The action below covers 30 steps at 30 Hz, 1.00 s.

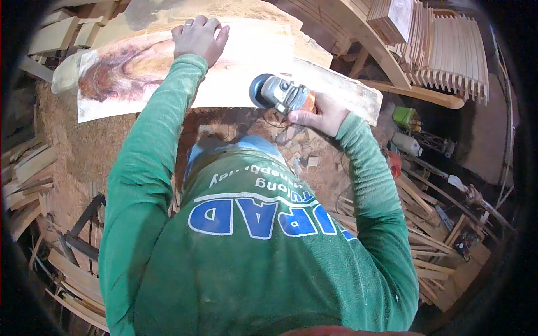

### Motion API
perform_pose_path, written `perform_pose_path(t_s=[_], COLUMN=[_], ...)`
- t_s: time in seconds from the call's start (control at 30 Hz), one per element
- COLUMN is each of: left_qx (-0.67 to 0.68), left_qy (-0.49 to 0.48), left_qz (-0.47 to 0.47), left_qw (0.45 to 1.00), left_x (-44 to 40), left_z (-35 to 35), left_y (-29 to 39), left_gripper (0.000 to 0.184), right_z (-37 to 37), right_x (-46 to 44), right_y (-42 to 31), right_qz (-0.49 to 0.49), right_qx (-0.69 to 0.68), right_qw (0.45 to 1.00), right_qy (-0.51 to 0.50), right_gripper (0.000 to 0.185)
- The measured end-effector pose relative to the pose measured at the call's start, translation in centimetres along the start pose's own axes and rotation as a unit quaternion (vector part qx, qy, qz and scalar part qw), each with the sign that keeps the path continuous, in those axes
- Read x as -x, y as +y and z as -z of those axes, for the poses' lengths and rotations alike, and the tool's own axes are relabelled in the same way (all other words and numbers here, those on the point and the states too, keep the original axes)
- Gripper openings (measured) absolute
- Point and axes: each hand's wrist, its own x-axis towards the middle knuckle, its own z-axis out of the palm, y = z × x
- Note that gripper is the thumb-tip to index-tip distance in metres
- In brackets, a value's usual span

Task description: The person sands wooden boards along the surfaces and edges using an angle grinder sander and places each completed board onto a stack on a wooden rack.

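Observation:
A pale wooden board (241, 73) with reddish-brown swirled grain at its left end lies across the work surface in front of me. My left hand (199, 40) rests on the board's far side, fingers spread and holding nothing. My right hand (328, 115) is wrapped round the body of an angle grinder (286, 94), which has an orange housing and a silver gear head. The grinder's dark round disc (260, 91) is over the board's near edge, toward its right end. Whether the disc touches the wood, I cannot tell.
A rough wooden slab (342, 89) extends under and right of the board. Stacked slatted wood pieces (448, 56) stand at the upper right. Loose wood strips (426, 246) and a green container (404, 117) lie at right. Sawdust and offcuts (314, 162) cover the ground.

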Motion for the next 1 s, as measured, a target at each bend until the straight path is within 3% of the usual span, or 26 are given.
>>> perform_pose_path(t_s=[0.07, 0.1, 0.23, 0.3, 0.37, 0.47, 0.57, 0.6, 0.63, 0.73, 0.77, 0.9, 0.93, 1.0], left_qx=[-0.009, -0.007, -0.004, -0.003, 0.001, 0.010, 0.001, 0.000, 0.001, -0.006, -0.010, -0.007, -0.008, -0.013], left_qy=[0.007, -0.002, -0.015, -0.010, -0.003, -0.014, -0.027, -0.031, -0.033, -0.039, -0.041, -0.037, -0.026, -0.016], left_qz=[-0.004, -0.002, 0.003, 0.003, 0.001, 0.009, 0.018, 0.016, 0.015, 0.019, 0.020, 0.017, 0.012, 0.008], left_qw=[1.000, 1.000, 1.000, 1.000, 1.000, 1.000, 0.999, 0.999, 0.999, 0.999, 0.999, 0.999, 1.000, 1.000], left_x=[0.0, 0.0, -0.2, -0.2, -0.2, -0.2, -0.3, -0.2, -0.2, -0.3, -0.3, -0.3, -0.3, -0.3], left_z=[-0.1, 0.0, 0.7, 0.5, 0.1, 0.3, 0.1, 0.2, 0.3, 0.4, 0.5, 0.6, 0.2, -0.2], left_y=[-0.1, 0.0, 0.4, 0.3, 0.2, 0.3, 0.3, 0.3, 0.3, 0.5, 0.5, 0.4, 0.2, 0.0], left_gripper=[0.037, 0.037, 0.037, 0.037, 0.036, 0.037, 0.038, 0.038, 0.038, 0.039, 0.039, 0.040, 0.041, 0.042], right_z=[2.2, 3.1, 6.5, 7.7, 9.1, 10.5, 8.2, 7.3, 6.7, 3.5, 2.3, -2.0, -3.2, -4.7], right_x=[-1.4, -2.1, -6.2, -7.4, -8.2, -9.6, -6.6, -5.7, -5.4, -1.3, -0.3, 2.6, 2.8, 2.4], right_y=[-0.6, -0.9, 3.4, 3.3, 1.9, 3.0, 0.3, 0.9, 1.1, 0.9, 2.0, 1.0, 0.2, -0.5], right_qz=[-0.121, -0.072, -0.174, -0.057, -0.156, -0.242, -0.121, -0.120, -0.202, -0.097, -0.139, -0.096, -0.110, -0.141], right_qx=[-0.046, -0.015, 0.042, -0.031, -0.002, -0.036, -0.057, -0.048, -0.006, -0.049, -0.060, -0.115, -0.184, -0.123], right_qw=[0.989, 0.996, 0.983, 0.998, 0.988, 0.966, 0.990, 0.992, 0.978, 0.994, 0.988, 0.988, 0.976, 0.980], right_qy=[-0.073, -0.050, -0.042, -0.002, 0.001, -0.083, -0.037, -0.016, -0.058, -0.027, -0.031, 0.049, 0.047, 0.063], right_gripper=[0.068, 0.066, 0.068, 0.068, 0.075, 0.085, 0.081, 0.077, 0.072, 0.067, 0.067, 0.067, 0.068, 0.069])
